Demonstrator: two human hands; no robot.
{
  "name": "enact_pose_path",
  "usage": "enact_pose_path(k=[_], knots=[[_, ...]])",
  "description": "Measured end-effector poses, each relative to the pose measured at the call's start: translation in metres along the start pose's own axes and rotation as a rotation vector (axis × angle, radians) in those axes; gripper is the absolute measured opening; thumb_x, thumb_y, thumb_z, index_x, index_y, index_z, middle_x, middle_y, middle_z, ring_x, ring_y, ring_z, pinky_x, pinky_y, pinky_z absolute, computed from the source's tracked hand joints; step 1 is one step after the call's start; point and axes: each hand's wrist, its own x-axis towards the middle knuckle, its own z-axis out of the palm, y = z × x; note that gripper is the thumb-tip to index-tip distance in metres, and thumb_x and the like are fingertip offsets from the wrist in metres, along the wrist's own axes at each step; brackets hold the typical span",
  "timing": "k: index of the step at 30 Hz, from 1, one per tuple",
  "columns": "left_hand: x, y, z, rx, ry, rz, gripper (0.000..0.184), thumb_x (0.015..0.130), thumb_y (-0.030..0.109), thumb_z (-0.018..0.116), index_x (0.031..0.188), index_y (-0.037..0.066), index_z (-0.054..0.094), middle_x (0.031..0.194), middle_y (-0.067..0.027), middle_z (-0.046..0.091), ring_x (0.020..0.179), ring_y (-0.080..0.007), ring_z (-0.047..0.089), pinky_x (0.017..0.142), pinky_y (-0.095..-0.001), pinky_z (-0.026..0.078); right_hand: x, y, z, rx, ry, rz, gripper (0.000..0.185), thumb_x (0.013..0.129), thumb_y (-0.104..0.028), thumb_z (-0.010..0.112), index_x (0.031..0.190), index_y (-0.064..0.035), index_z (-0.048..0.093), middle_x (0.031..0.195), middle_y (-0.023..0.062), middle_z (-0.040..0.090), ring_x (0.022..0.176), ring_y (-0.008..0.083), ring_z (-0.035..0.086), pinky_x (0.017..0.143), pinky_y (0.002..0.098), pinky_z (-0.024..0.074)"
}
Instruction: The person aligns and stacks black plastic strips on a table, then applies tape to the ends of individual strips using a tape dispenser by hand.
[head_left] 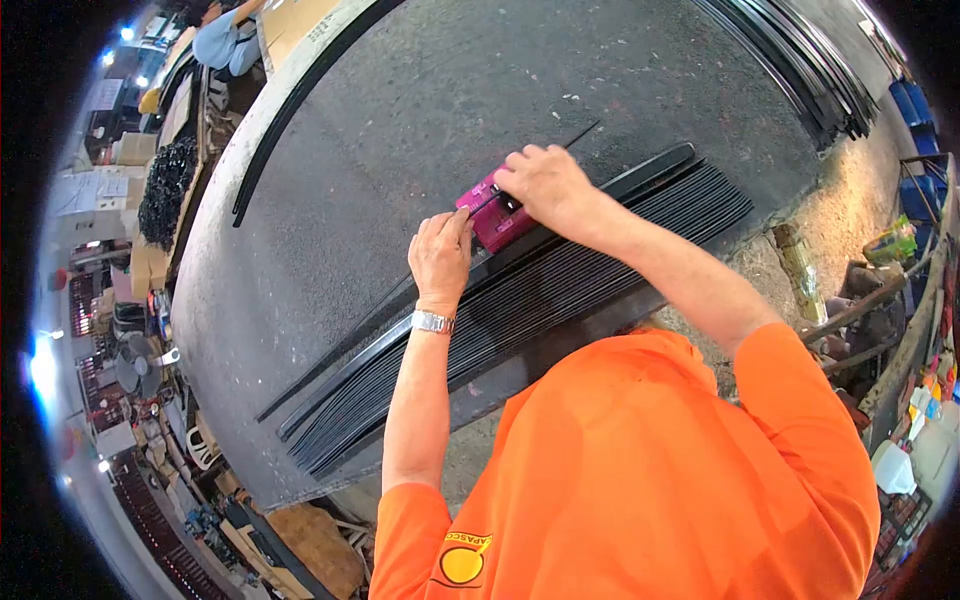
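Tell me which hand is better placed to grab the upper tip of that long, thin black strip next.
Probably the right hand: the thin black strip ends just beyond it. The left hand is farther from that tip, by the rectangular magenta block's opposite side.

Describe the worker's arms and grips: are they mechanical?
No, human. The short, bright-orange fabric left sleeve matches the right sleeve; below them the arms are uncovered. A silver-coloured metal-link band circles the left wrist, with none visible on the right. The left grip and right grip are ungloved hands. No cables show.
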Motion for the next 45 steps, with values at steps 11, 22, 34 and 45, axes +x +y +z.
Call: enact_pose_path(k=[11, 22, 34, 45], knots=[[0.017, 0.016, 0.001, 0.035, -0.082, -0.055, 0.017, 0.089, 0.022, 0.073, 0.102, 0.012, 0.076, 0.095, -0.0063, 0.073, 0.088, -0.0271, 0.069, 0.077, -0.0395, 0.056, -0.059, 0.138, -0.033, -0.108, 0.026, 0.141, 0.022, 0.076, -0.008, 0.072, 0.095, -0.0127, 0.065, 0.095, 0.0057, 0.067, 0.096, 0.0284, 0.066, 0.076, 0.0438, 0.0557], [0.032, 0.032, -0.002, 0.095, -0.182, -0.124, 0.020, 0.091, 0.027, 0.072, 0.101, 0.010, 0.077, 0.093, -0.0089, 0.073, 0.087, -0.0296, 0.070, 0.076, -0.0409, 0.055, -0.143, 0.279, -0.095, -0.298, 0.005, 0.384, 0.011, 0.091, -0.020, 0.067, 0.096, -0.0129, 0.060, 0.093, 0.0058, 0.065, 0.094, 0.0297, 0.066, 0.077, 0.0451, 0.0555], [0.042, 0.042, -0.001, 0.131, -0.245, -0.181, 0.021, 0.091, 0.032, 0.070, 0.094, 0.012, 0.076, 0.086, -0.0083, 0.071, 0.083, -0.0312, 0.069, 0.071, -0.0441, 0.055, -0.248, 0.438, -0.161, -0.442, -0.156, 0.743, 0.017, 0.102, -0.031, 0.053, 0.112, -0.0175, 0.056, 0.110, 0.0064, 0.067, 0.108, 0.0327, 0.065, 0.085, 0.0491, 0.0524], [0.056, 0.046, -0.001, 0.113, -0.313, -0.175, 0.023, 0.092, 0.033, 0.070, 0.094, 0.012, 0.077, 0.081, -0.0112, 0.069, 0.075, -0.0343, 0.068, 0.068, -0.0460, 0.053, -0.367, 0.587, -0.227, -0.562, -0.248, 1.016, 0.034, 0.098, -0.030, 0.059, 0.128, -0.0131, 0.061, 0.114, 0.0173, 0.072, 0.106, 0.0372, 0.068, 0.089, 0.0469, 0.0524]])
